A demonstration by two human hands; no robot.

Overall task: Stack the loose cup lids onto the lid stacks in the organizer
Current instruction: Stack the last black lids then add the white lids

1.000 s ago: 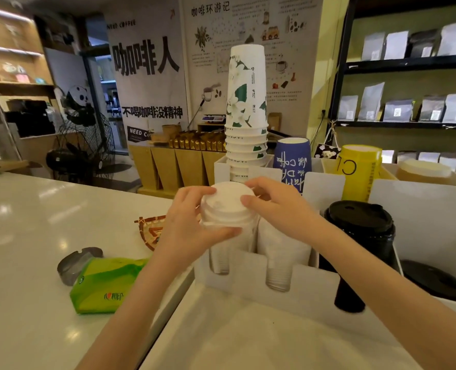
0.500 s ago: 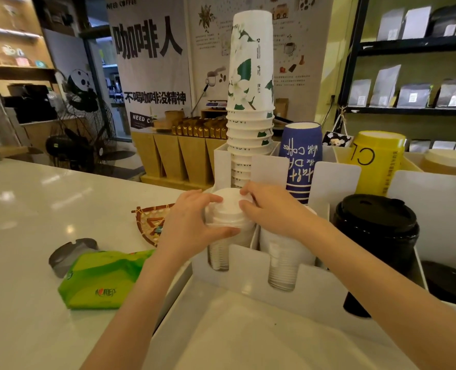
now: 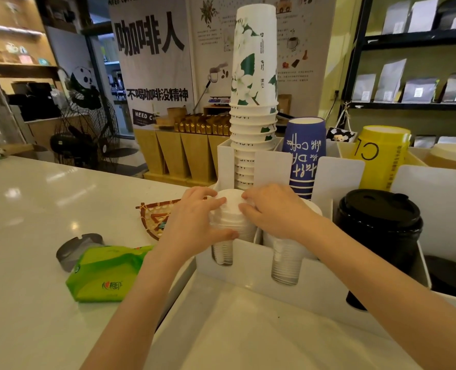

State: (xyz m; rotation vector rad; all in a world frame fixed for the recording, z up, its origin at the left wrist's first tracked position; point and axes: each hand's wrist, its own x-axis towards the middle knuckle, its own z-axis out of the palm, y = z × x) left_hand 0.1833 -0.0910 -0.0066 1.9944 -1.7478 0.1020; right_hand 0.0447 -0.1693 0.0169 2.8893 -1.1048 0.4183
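Two forearms reach in from the near edge, over the white organizer (image 3: 250, 260) that stands on the counter (image 3: 21, 236). We note the left hand (image 3: 192, 222) wrapped round the left side of the white lid stack (image 3: 228, 209) in the organizer's leftmost front slot, thumb low on the stack wall, fingers (image 3: 213, 202) curled over the top rim. The right hand (image 3: 272, 209) presses on the same stack from the other side, its fingertips bent onto the top lid. Both hands thus clasp the stack; neither is spread free.

Compared with a second ago, the lids under the hands sit lower: then the top stood well clear of the slot, now it rides just above the organizer's front wall. We judge that the loose lids are being pushed down to nest onto the stack, and that this placement is close to done. Whether the top lid is fully seated we cannot tell, as the fingers cover its rim.

Just beside, to the right, a second white lid stack (image 3: 287, 263) fills the next slot, and a black lid stack (image 3: 379, 222) the one after. On the counter to the left lies a green tissue pack (image 3: 104, 273). Behind the slots stand the paper cup stacks: white floral (image 3: 256, 76), blue (image 3: 304, 150) and yellow (image 3: 381, 153).
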